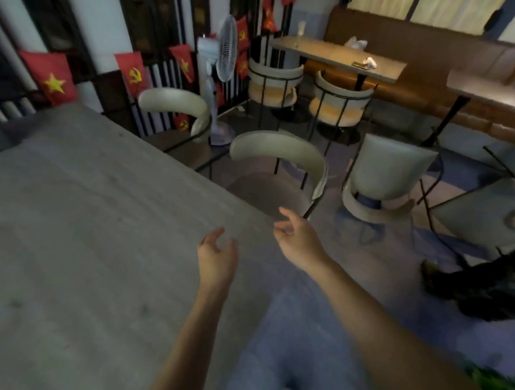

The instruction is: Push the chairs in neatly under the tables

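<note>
A large grey table (83, 218) fills the left of the view. A cream curved-back chair (278, 157) stands at its right edge, its seat partly under the top. A second cream chair (174, 104) sits further back along the same edge. My left hand (216, 254) hovers over the table corner, fingers apart, holding nothing. My right hand (295, 240) is just short of the near chair's frame, open, not touching it. Another cream chair (388, 176) stands out on the floor to the right.
A white standing fan (223, 62) stands behind the chairs by a railing hung with red flags. A wooden table (342, 59) with two tucked chairs and a brown bench sits at the back. A dark dog (486, 284) lies at the right.
</note>
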`<state>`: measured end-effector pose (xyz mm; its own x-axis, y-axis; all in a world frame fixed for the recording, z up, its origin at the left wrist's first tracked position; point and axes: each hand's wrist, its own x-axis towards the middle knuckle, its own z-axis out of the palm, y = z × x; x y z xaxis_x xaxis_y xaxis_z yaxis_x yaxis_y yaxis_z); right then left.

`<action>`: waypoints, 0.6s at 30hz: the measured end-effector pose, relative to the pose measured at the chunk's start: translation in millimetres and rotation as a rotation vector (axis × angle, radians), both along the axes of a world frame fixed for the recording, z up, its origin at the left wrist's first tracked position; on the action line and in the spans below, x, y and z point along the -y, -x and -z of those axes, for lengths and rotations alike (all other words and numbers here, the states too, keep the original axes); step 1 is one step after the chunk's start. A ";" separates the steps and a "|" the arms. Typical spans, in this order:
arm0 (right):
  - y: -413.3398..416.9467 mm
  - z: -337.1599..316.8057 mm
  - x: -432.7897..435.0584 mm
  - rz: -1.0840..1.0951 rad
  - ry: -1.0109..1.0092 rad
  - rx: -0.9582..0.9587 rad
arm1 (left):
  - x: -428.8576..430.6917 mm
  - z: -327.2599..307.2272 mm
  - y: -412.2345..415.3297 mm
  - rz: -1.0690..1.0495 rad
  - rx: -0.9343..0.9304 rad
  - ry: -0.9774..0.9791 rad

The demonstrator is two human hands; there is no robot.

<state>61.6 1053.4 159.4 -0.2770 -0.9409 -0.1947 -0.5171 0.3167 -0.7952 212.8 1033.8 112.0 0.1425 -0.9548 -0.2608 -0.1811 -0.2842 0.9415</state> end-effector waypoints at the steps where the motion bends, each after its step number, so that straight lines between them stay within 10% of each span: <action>1: 18.4 -0.2 11.6 -0.017 -0.013 0.013 | 10.1 -1.8 15.5 -0.024 -0.006 -0.015; 18: 114.2 -2.1 325.3 -0.637 -0.109 -0.133 | 227.1 13.9 98.4 -0.675 -0.011 -0.085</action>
